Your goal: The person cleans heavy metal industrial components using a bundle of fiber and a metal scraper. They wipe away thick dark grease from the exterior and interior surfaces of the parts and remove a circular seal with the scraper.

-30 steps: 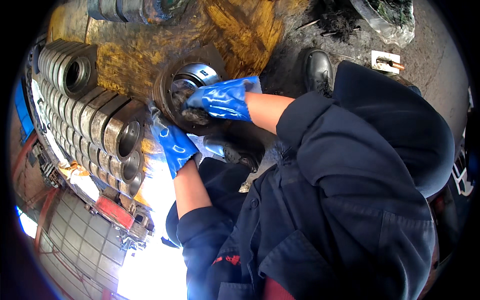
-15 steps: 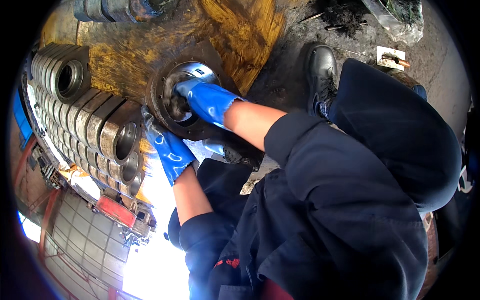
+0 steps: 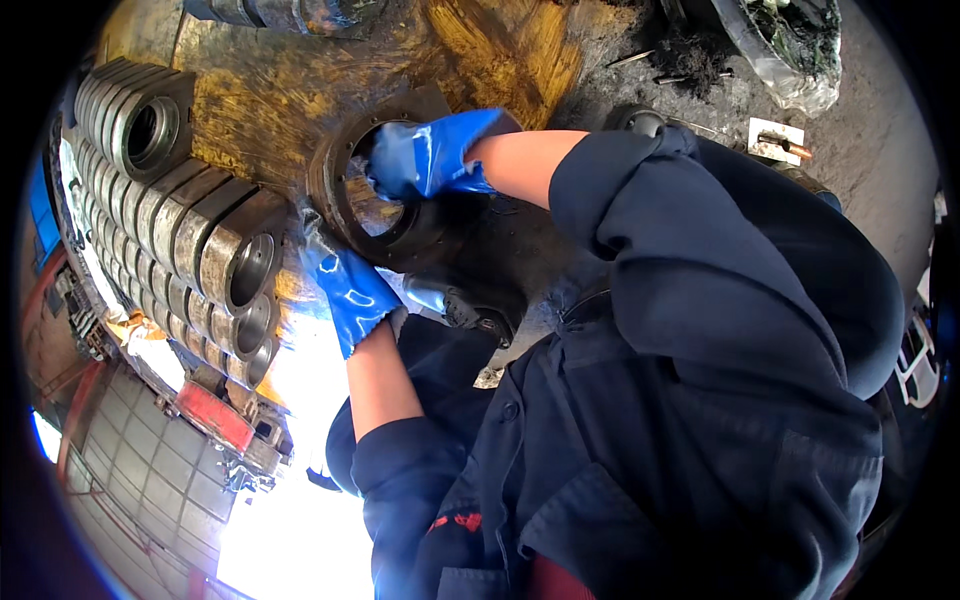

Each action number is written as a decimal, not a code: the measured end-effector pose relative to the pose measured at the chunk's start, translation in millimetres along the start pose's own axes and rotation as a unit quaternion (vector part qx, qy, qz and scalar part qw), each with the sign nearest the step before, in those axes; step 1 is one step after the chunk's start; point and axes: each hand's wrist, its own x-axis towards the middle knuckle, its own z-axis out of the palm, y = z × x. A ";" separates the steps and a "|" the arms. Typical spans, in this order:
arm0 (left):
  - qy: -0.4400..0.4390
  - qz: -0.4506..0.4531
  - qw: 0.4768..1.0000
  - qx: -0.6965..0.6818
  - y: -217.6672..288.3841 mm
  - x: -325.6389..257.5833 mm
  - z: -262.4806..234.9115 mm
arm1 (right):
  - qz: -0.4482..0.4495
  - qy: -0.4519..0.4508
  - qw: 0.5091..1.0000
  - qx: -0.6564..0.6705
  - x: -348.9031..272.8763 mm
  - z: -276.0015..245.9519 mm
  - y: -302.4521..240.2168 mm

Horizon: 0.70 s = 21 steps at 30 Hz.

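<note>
A dark, round-flanged metal housing (image 3: 336, 190) with small holes around its rim stands tilted on the bench. Through its bore the yellow bench surface shows. My right hand (image 3: 415, 160), in a blue glove, is closed at the right side of the bore; its fingertips are partly hidden. In a matching blue glove, my left hand (image 3: 345, 280) holds the lower left outer edge of the housing, its fingers dark with grime.
To the left are rows of thick metal blocks (image 3: 235, 265) with round bores. The yellow, worn bench top (image 3: 260, 110) stretches behind. At upper right are a clear plastic bag (image 3: 795, 60) with dark contents and a white card (image 3: 775, 140) on grimy ground.
My right hand has drawn back from deep in the bore to its right side. The housing has tilted, and the bench now shows through it. My right boot is mostly covered by my sleeve.
</note>
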 end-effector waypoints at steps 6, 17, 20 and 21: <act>0.011 0.214 0.913 0.348 -45.3 5.7 -15.6 | 0.252 0.470 0.836 -0.133 -5.8 38.3 -23.7; 0.109 -0.059 0.979 -0.162 -35.7 -0.2 -19.1 | 0.448 -0.216 0.781 0.377 -1.2 -21.0 -77.2; 0.039 -0.042 0.981 -0.184 7.0 18.7 15.4 | 0.377 0.093 0.655 0.649 -72.7 138.0 32.3; 0.022 -0.043 0.980 -0.192 19.6 22.0 23.4 | 0.407 0.183 0.434 0.783 -93.3 158.2 52.4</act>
